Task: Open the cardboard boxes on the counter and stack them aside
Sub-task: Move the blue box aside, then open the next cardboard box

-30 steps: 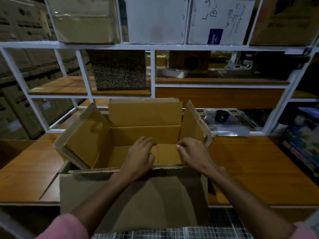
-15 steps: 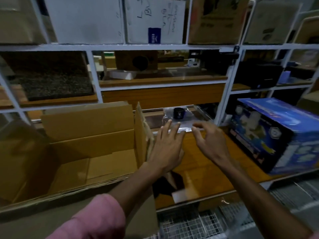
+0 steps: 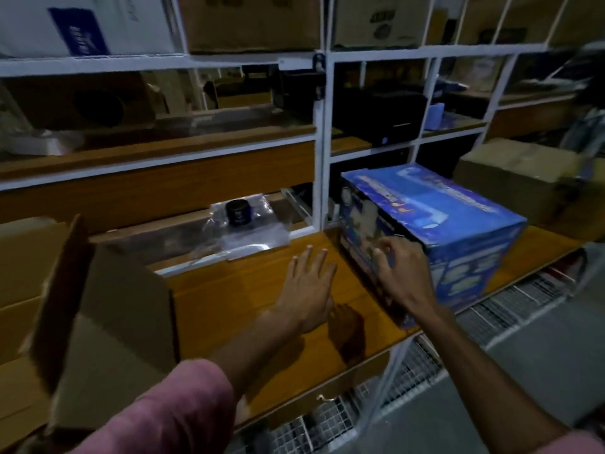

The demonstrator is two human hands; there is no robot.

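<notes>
A brown cardboard box [image 3: 108, 329] stands opened at the left on the wooden counter [image 3: 235, 303], its flaps up. A blue printed box [image 3: 451, 217] sits closed at the right. My left hand [image 3: 309, 286] hovers flat over the bare counter between the two boxes, fingers straight and spread, holding nothing. My right hand [image 3: 401, 270] is at the near left corner of the blue box, fingers bent against its side; whether they grip it I cannot tell.
A clear plastic bag with a small black jar [image 3: 238, 211] lies at the counter's back edge. A white metal shelf frame [image 3: 319, 142] rises behind, full of boxes. Another brown carton [image 3: 520, 172] sits far right. Wire mesh [image 3: 510, 306] lies below the counter's front edge.
Both hands left the opened brown box and moved right. The view swung right with them. The right hand has now reached the blue box's corner; the left trails over the counter.
</notes>
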